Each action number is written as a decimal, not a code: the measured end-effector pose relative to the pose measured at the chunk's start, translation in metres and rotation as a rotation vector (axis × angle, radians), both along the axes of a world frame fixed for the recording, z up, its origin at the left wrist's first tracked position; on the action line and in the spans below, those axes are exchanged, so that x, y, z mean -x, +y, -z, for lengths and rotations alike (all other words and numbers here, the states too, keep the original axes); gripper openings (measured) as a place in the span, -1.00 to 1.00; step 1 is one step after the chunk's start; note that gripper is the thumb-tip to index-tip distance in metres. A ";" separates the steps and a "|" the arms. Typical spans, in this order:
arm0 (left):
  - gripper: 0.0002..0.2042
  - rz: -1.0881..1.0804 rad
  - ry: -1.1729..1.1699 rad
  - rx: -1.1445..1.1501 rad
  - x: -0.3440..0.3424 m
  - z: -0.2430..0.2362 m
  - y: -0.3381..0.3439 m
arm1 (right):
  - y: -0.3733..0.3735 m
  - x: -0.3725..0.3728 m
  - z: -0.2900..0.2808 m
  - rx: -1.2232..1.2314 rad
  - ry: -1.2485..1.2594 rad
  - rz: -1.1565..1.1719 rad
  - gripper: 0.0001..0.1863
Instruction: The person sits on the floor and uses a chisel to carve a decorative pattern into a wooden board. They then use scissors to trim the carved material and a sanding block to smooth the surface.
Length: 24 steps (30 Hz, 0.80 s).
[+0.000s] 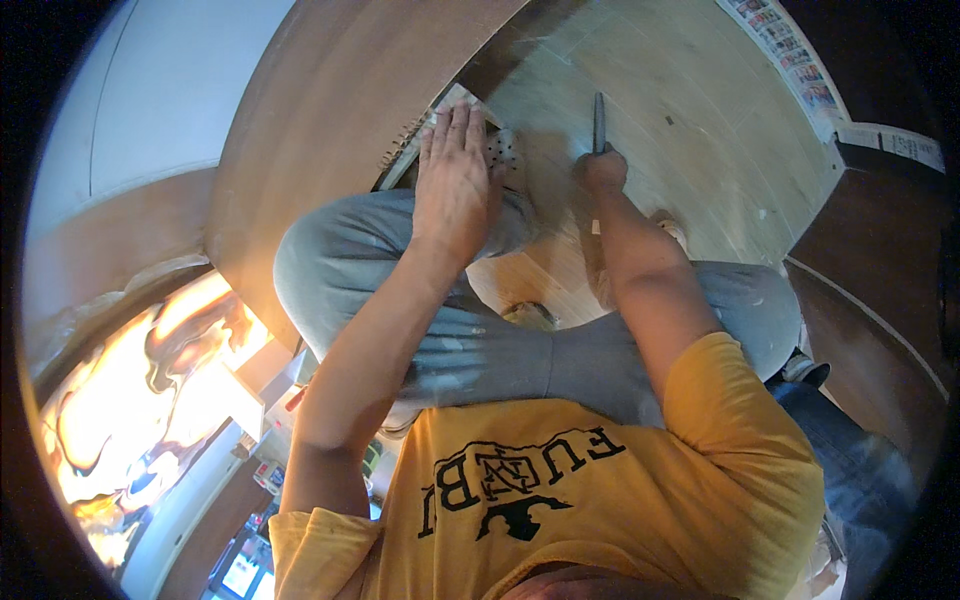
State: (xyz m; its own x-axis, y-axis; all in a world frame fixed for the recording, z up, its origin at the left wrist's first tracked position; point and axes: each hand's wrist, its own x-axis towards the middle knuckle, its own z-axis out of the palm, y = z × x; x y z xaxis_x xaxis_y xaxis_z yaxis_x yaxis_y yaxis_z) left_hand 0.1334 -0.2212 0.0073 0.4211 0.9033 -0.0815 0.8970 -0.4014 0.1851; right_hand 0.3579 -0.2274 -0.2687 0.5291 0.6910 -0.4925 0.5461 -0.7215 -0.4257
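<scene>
My left hand (pixel 455 180) lies flat with its fingers stretched out, over a pale strip (pixel 458 93) along the edge of a large brown panel (pixel 340 80). A row of small dark curled shapes (pixel 402 142) runs along that edge beside my fingers; I cannot make out what they are. My right hand (pixel 605 172) is closed around the near end of a narrow dark grey tool (pixel 599 110), like a file or chisel, which points away from me above the floor. Its grip is hidden in my fist. A light shoe with holes (pixel 503 150) shows next to my left hand.
Pale wood-look flooring (pixel 690 110) stretches ahead, with a small dark scrap (pixel 670 120) on it. Printed paper strips (pixel 790 55) line the far right edge, beside a dark brown panel (pixel 880 240). Behind me at right is another person's jeans leg (pixel 850 460). A glossy patterned panel (pixel 165 365) stands left.
</scene>
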 end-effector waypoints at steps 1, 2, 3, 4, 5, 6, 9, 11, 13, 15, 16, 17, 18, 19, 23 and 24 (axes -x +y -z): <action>-0.24 -0.053 -0.134 -0.017 -0.002 -0.011 0.005 | 0.001 -0.003 0.011 0.002 -0.044 -0.034 -0.58; -0.24 -0.097 -0.107 -0.028 0.001 -0.009 0.008 | 0.001 -0.003 0.025 0.000 -0.105 -0.039 -0.61; -0.23 -0.141 -0.085 -0.044 0.004 -0.007 0.013 | 0.006 -0.004 0.036 -0.009 -0.171 -0.045 -0.64; -0.23 -0.182 -0.064 -0.060 0.005 -0.005 0.017 | 0.007 -0.006 0.047 -0.017 -0.238 -0.049 -0.67; -0.25 -0.169 -0.019 -0.074 0.007 0.001 0.017 | 0.010 -0.002 0.047 0.008 -0.226 -0.060 -0.68; -0.26 -0.138 -0.045 -0.036 0.005 0.001 0.016 | 0.011 0.000 0.042 0.032 -0.218 -0.067 -0.68; -0.33 0.053 -0.045 0.181 -0.005 0.006 0.009 | 0.017 0.006 0.016 0.083 -0.195 0.001 -0.70; -0.36 0.099 -0.187 0.233 -0.009 0.005 0.000 | 0.020 0.003 0.017 0.094 -0.164 0.000 -0.72; -0.33 0.179 -0.088 0.036 -0.006 0.018 -0.003 | 0.021 -0.010 0.028 0.092 -0.118 -0.078 -0.73; -0.31 -0.016 -0.118 -0.027 -0.004 -0.003 0.013 | 0.019 -0.011 0.024 0.106 -0.109 -0.042 -0.70; -0.30 -0.116 -0.133 -0.061 -0.001 -0.011 0.020 | 0.018 -0.011 0.020 0.111 -0.106 -0.025 -0.69; -0.31 -0.189 -0.201 -0.018 0.005 -0.008 0.023 | 0.018 -0.010 0.017 0.081 -0.108 0.004 -0.68; -0.32 -0.231 -0.189 -0.021 0.011 -0.008 0.026 | 0.017 -0.010 0.013 0.052 -0.111 0.034 -0.67; -0.34 -0.273 -0.178 -0.023 0.016 -0.008 0.028 | 0.015 -0.009 0.010 0.023 -0.114 0.064 -0.66; -0.44 -0.308 -0.133 -0.042 0.020 -0.016 0.035 | -0.009 -0.022 -0.003 0.063 -0.198 0.096 -0.57; -0.46 -0.297 -0.155 -0.054 0.020 -0.015 0.035 | -0.021 -0.030 -0.006 0.141 -0.190 0.095 -0.47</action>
State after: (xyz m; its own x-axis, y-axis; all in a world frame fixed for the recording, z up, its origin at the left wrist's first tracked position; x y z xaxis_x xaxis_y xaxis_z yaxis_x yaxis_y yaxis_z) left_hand 0.1129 -0.1864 0.0227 0.1427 0.9897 0.0146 0.9389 -0.1400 0.3144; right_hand 0.3876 -0.2484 -0.2631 0.6807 0.5653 -0.4659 0.5335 -0.8184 -0.2136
